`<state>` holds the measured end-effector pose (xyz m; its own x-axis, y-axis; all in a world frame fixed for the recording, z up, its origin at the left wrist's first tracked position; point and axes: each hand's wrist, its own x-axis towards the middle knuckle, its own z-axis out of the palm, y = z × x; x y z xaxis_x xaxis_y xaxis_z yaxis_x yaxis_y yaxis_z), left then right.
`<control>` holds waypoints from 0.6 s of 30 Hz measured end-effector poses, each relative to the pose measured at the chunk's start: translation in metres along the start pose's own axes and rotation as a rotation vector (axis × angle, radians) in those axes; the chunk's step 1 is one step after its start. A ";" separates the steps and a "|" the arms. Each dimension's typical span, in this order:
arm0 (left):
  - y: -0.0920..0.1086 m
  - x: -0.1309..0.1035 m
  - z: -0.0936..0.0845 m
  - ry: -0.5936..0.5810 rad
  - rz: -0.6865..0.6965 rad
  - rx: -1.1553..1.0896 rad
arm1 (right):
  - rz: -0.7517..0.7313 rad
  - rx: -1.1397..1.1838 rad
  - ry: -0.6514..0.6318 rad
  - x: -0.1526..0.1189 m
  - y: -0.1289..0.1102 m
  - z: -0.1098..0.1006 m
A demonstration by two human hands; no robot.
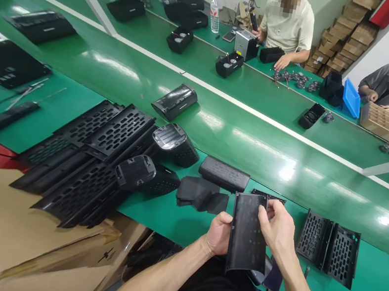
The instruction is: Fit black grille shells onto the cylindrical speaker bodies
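Between my hands is a curved black plastic speaker panel (248, 237), tilted up in front of my body at the table edge. My left hand (219, 232) grips its left edge, fingers hidden behind it. My right hand (278, 225) closes on the upper right edge, with the thumb on the inner face. Just left of the panel lie several thin black mesh sheets (197, 193). Behind them rests a rounded black speaker shell (224, 173). To the right, two slotted black panels (343, 254) sit side by side on the green table.
Slotted black panels (118, 129) are piled on the left, beside two upright black housings (176, 142). A cardboard box (60, 242) stands below them. A green conveyor (221, 120) carries a black speaker (175, 102). An electric screwdriver (7, 116) lies far left. Co-workers sit across.
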<state>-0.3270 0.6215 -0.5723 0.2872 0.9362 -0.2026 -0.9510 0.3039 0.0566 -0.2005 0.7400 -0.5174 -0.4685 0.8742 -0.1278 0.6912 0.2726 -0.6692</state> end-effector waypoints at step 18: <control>0.003 0.014 0.018 0.041 0.187 0.092 | 0.047 0.201 -0.100 -0.060 0.025 0.005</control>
<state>-0.3240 0.6384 -0.5576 0.1002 0.9704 -0.2199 -0.9721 0.1426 0.1861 -0.1578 0.6930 -0.5302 -0.4977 0.8371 -0.2270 0.5942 0.1384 -0.7923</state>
